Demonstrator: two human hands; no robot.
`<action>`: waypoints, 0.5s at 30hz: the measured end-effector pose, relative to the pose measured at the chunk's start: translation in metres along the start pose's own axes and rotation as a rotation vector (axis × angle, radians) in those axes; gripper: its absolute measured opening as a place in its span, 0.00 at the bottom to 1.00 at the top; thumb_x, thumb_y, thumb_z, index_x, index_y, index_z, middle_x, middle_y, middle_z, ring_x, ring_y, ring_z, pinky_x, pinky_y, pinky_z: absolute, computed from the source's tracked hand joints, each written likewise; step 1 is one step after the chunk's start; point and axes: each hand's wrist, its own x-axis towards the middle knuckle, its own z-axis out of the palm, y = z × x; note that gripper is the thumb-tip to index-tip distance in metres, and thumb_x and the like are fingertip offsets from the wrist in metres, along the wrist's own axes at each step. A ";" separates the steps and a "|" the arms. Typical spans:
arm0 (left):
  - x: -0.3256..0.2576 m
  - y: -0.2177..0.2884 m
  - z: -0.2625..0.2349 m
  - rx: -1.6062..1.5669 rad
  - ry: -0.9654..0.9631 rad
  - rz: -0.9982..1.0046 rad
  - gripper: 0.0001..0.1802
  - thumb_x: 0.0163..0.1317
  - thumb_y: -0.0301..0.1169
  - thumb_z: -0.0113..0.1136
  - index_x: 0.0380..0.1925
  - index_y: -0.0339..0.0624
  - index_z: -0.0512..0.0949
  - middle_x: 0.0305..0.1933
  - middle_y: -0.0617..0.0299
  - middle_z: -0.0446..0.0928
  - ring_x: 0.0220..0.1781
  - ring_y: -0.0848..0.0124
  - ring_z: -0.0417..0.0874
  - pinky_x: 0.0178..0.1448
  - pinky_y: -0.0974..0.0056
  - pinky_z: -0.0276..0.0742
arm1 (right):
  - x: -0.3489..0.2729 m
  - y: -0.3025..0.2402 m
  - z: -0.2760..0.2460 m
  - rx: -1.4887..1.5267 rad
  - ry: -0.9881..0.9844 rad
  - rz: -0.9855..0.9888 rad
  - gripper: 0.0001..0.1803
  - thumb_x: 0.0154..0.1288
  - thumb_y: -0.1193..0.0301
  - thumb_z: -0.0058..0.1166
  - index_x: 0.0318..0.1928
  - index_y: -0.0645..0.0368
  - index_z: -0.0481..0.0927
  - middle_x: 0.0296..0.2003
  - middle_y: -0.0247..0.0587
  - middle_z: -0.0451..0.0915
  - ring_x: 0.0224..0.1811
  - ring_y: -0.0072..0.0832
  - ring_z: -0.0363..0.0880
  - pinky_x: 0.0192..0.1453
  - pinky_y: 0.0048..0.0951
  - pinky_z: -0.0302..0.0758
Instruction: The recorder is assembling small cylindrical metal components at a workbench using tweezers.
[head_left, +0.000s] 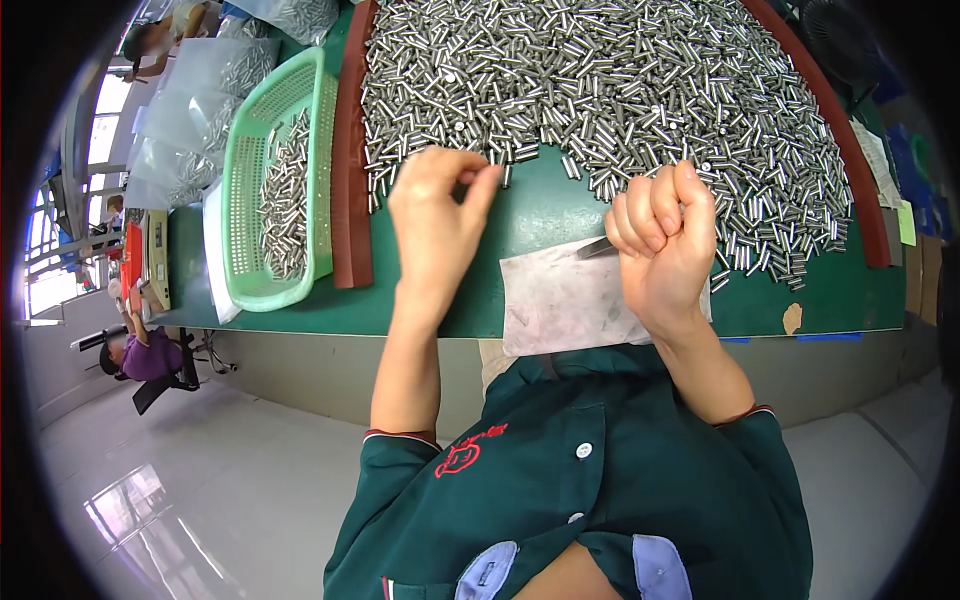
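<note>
1. Head view: the left hand (pixel 437 215) is reaching to the near edge of a big heap of small metal pins (pixel 610 90), its grip narrow, thumb and fingertips pinching together at what is probably one pin, though it is too small to tell.
2. The right hand (pixel 665 240) is curling into a fist, its grip closing on a thin metal tool (pixel 597 248) whose tip is sticking out to the left.
3. That hand is resting over a pale sheet (pixel 565 300) lying on the green worktop (pixel 540 205), at its near edge.
4. The heap is covering most of the far worktop, with a reddish-brown rim strip (pixel 350 150) bordering it on the left and curving round on the right.
5. A light green perforated basket (pixel 250 170) is sitting just left of the strip, holding more pins.
6. Clear plastic bags (pixel 190 110) are lying beyond the basket, farther left.
7. A person in purple (pixel 145 355) is sitting well off to the left, below the worktop's edge.
</note>
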 end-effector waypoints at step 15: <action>-0.010 0.000 0.013 -0.291 -0.151 -0.128 0.03 0.48 0.21 0.58 0.23 0.35 0.74 0.23 0.63 0.71 0.25 0.73 0.70 0.31 0.69 0.66 | 0.000 -0.001 0.000 0.000 0.000 0.022 0.22 0.65 0.64 0.30 0.13 0.53 0.53 0.08 0.29 0.52 0.10 0.16 0.43 0.15 0.20 0.45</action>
